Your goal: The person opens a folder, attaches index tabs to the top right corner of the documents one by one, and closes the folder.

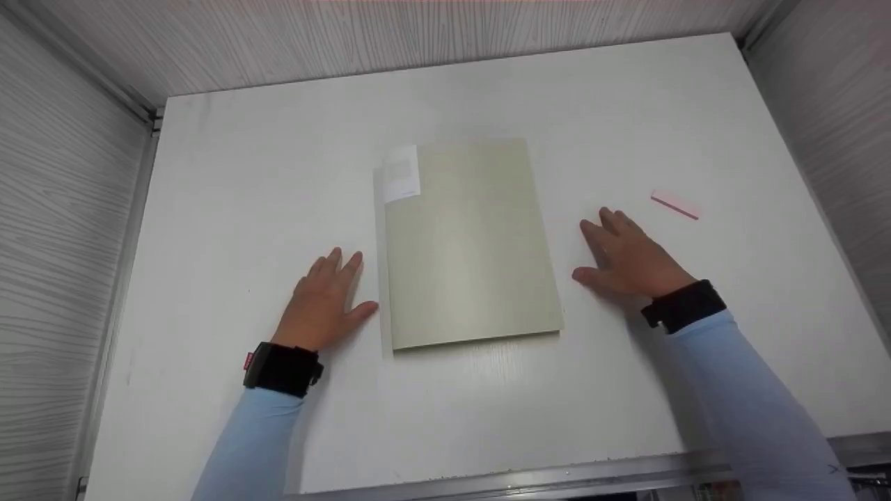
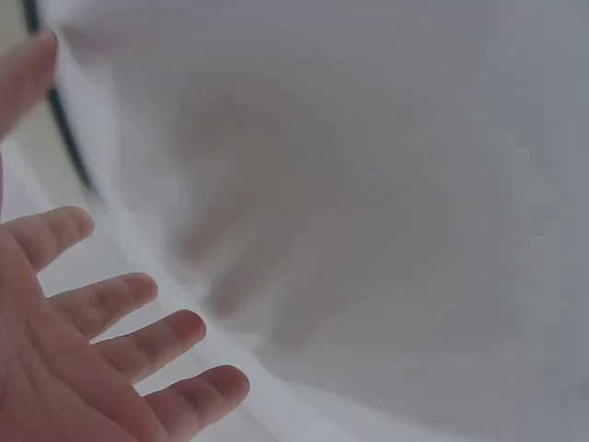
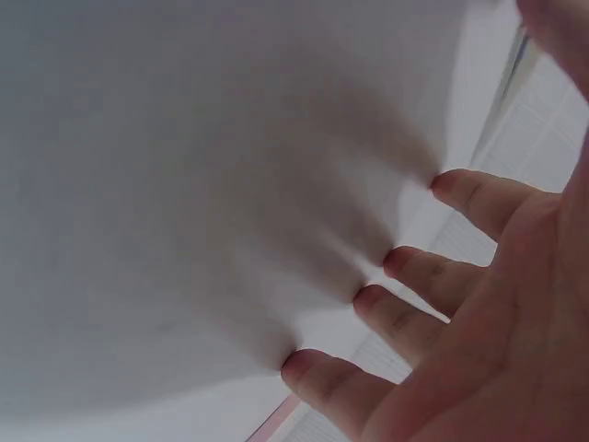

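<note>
A pale green folder lies flat on the white table, with a white label at its upper left corner. To its left my left hand has its fingers spread and holds nothing; the thumb tip is close beside the folder's left edge. On the other side, my right hand stands apart from the folder, fingers extended and nothing in them. In the right wrist view its fingertips meet the table surface. Beyond that hand lies a small pink strip with a darker red edge.
The white table has wood-grain panels on its left, back and right sides. A metal rail runs along the front edge. Each wrist wears a black band.
</note>
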Action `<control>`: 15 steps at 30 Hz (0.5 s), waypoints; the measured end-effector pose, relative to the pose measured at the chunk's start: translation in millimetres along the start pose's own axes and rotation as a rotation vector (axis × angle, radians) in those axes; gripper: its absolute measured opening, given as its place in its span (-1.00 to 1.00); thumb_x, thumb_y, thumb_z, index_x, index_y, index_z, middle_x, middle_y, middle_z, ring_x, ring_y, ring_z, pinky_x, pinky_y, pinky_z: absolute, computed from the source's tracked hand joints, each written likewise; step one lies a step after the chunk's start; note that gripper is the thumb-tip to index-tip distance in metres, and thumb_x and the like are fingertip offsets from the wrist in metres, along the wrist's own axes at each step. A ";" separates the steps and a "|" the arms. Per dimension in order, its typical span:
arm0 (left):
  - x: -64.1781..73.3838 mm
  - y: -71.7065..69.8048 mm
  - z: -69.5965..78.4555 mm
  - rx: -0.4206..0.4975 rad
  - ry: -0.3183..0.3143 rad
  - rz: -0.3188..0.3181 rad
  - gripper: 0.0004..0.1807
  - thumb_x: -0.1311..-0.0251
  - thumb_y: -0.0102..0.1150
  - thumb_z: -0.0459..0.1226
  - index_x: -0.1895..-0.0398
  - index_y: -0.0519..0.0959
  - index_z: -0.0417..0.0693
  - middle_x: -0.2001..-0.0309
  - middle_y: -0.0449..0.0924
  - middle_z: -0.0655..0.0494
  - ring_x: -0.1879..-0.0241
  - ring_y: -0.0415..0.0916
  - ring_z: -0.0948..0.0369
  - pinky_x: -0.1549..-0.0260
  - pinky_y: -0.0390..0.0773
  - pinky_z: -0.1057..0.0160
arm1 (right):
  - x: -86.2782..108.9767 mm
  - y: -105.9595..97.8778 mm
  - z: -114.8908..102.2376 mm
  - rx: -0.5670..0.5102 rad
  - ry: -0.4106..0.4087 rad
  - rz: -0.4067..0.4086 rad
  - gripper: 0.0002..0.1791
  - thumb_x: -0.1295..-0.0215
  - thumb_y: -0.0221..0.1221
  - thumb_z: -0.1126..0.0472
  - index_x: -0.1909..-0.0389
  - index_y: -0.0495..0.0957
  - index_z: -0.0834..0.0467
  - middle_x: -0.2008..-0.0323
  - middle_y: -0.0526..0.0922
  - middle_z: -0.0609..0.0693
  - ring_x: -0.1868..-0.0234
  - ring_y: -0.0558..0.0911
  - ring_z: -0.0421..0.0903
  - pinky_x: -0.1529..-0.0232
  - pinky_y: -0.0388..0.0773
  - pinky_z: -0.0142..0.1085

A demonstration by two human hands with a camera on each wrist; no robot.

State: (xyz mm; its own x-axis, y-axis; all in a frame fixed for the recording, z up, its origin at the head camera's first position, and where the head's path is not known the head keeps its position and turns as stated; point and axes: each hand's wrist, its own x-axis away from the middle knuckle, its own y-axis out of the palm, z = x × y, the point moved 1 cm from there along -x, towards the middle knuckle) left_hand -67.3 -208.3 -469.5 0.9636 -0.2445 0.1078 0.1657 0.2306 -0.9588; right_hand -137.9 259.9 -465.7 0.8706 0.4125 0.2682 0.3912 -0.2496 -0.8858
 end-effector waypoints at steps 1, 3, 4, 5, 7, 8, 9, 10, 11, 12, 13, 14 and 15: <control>2.7 -0.5 6.4 0.038 0.014 0.023 -0.10 -0.18 0.20 0.13 -0.48 0.11 -0.06 -0.42 0.10 -0.26 -0.38 0.07 -0.17 -0.23 0.22 -0.18 | 0.5 0.1 -2.0 -0.030 -0.007 0.004 -0.12 -0.26 0.15 -0.23 -0.45 0.14 0.18 -0.45 0.02 0.28 -0.45 -0.03 0.26 -0.34 0.05 0.15; 9.2 -1.7 22.6 0.113 0.046 0.067 -0.11 -0.19 0.19 0.11 -0.49 0.10 -0.05 -0.42 0.11 -0.22 -0.39 0.09 -0.10 -0.26 0.23 -0.09 | 1.7 1.2 -7.2 -0.083 -0.037 0.031 -0.23 -0.31 0.14 -0.13 -0.39 0.23 0.23 -0.40 0.14 0.28 -0.41 0.07 0.25 -0.32 0.11 0.14; 12.3 -2.0 32.1 0.139 0.076 0.092 -0.10 -0.18 0.20 0.12 -0.48 0.11 -0.06 -0.41 0.12 -0.22 -0.39 0.09 -0.08 -0.27 0.22 -0.05 | 2.5 2.3 -10.3 -0.115 -0.047 0.047 -0.29 -0.34 0.13 -0.10 -0.36 0.28 0.24 -0.36 0.23 0.27 -0.37 0.17 0.23 -0.29 0.17 0.13; 15.2 -1.2 41.6 0.150 0.111 0.116 -0.08 -0.17 0.20 0.15 -0.48 0.11 -0.07 -0.41 0.13 -0.22 -0.39 0.10 -0.07 -0.28 0.22 -0.03 | 3.3 3.4 -13.8 -0.160 -0.049 0.059 -0.35 -0.36 0.12 -0.06 -0.33 0.32 0.24 -0.30 0.31 0.24 -0.32 0.27 0.20 -0.25 0.25 0.11; 20.3 2.1 61.4 0.163 0.192 0.155 -0.02 -0.11 0.23 0.18 -0.47 0.11 -0.12 -0.40 0.13 -0.25 -0.40 0.07 -0.08 -0.30 0.18 -0.02 | 3.9 6.4 -20.8 -0.246 -0.051 0.077 -0.45 -0.40 0.08 0.01 -0.28 0.38 0.25 -0.19 0.46 0.18 -0.18 0.43 0.12 -0.15 0.37 0.05; 22.2 4.6 70.7 0.149 0.229 0.174 0.01 -0.08 0.23 0.22 -0.47 0.12 -0.13 -0.40 0.13 -0.26 -0.39 0.07 -0.10 -0.29 0.18 -0.04 | 4.0 8.1 -24.4 -0.295 -0.042 0.082 -0.49 -0.42 0.06 0.03 -0.26 0.41 0.23 -0.13 0.52 0.14 -0.09 0.50 0.08 -0.08 0.43 0.01; 23.6 7.7 79.2 0.127 0.261 0.189 0.05 -0.04 0.24 0.25 -0.47 0.12 -0.14 -0.40 0.13 -0.26 -0.40 0.06 -0.12 -0.28 0.19 -0.08 | 3.7 10.2 -27.5 -0.348 -0.031 0.081 -0.52 -0.43 0.03 0.05 -0.25 0.42 0.22 -0.06 0.57 0.10 -0.01 0.55 0.03 -0.01 0.47 -0.04; 24.6 11.1 86.8 0.104 0.285 0.202 0.09 0.01 0.25 0.28 -0.47 0.12 -0.14 -0.41 0.11 -0.27 -0.40 0.04 -0.15 -0.25 0.20 -0.13 | 3.2 12.3 -30.4 -0.405 -0.011 0.073 -0.55 -0.44 0.01 0.07 -0.24 0.44 0.21 0.00 0.61 0.07 0.07 0.58 -0.01 0.06 0.51 -0.08; 25.3 14.8 93.3 0.083 0.295 0.210 0.13 0.06 0.27 0.31 -0.47 0.11 -0.13 -0.42 0.09 -0.26 -0.40 0.02 -0.18 -0.23 0.21 -0.18 | 2.2 14.5 -33.0 -0.454 0.002 0.063 -0.57 -0.45 0.00 0.10 -0.23 0.45 0.21 0.05 0.63 0.06 0.13 0.60 -0.03 0.12 0.53 -0.12; 25.7 18.4 99.0 0.068 0.296 0.213 0.16 0.10 0.29 0.32 -0.48 0.10 -0.11 -0.43 0.06 -0.26 -0.41 -0.01 -0.20 -0.20 0.23 -0.22 | 1.0 16.8 -35.2 -0.494 0.012 0.053 -0.59 -0.46 -0.02 0.12 -0.22 0.46 0.21 0.09 0.65 0.05 0.18 0.60 -0.04 0.16 0.54 -0.15; 25.9 21.8 103.7 0.050 0.286 0.211 0.18 0.12 0.30 0.33 -0.48 0.09 -0.09 -0.44 0.03 -0.24 -0.41 -0.03 -0.21 -0.16 0.26 -0.27 | 0.0 19.2 -37.5 -0.537 0.025 0.039 -0.61 -0.47 -0.03 0.15 -0.21 0.46 0.21 0.13 0.65 0.06 0.22 0.60 -0.04 0.20 0.54 -0.18; 26.0 25.2 107.4 0.031 0.270 0.204 0.19 0.14 0.31 0.33 -0.49 0.08 -0.06 -0.45 0.00 -0.21 -0.41 -0.06 -0.22 -0.12 0.28 -0.30 | -1.0 21.7 -39.1 -0.585 0.040 0.022 -0.62 -0.47 -0.05 0.16 -0.20 0.46 0.21 0.17 0.65 0.07 0.25 0.59 -0.03 0.24 0.54 -0.21; 25.8 28.3 110.1 0.022 0.255 0.193 0.20 0.15 0.34 0.31 -0.49 0.06 -0.05 -0.47 -0.03 -0.20 -0.42 -0.09 -0.22 -0.10 0.29 -0.33 | -1.9 24.2 -40.5 -0.630 0.053 0.007 -0.63 -0.48 -0.06 0.18 -0.19 0.47 0.20 0.20 0.64 0.08 0.27 0.59 -0.02 0.26 0.55 -0.22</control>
State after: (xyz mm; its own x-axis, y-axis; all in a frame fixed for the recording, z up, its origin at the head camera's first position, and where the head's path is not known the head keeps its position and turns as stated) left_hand -14.6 -104.4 -464.9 0.8946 -0.4218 -0.1472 -0.0076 0.3152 -0.9490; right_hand -118.0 217.6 -472.4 0.8809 0.3693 0.2959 0.4723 -0.7268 -0.4987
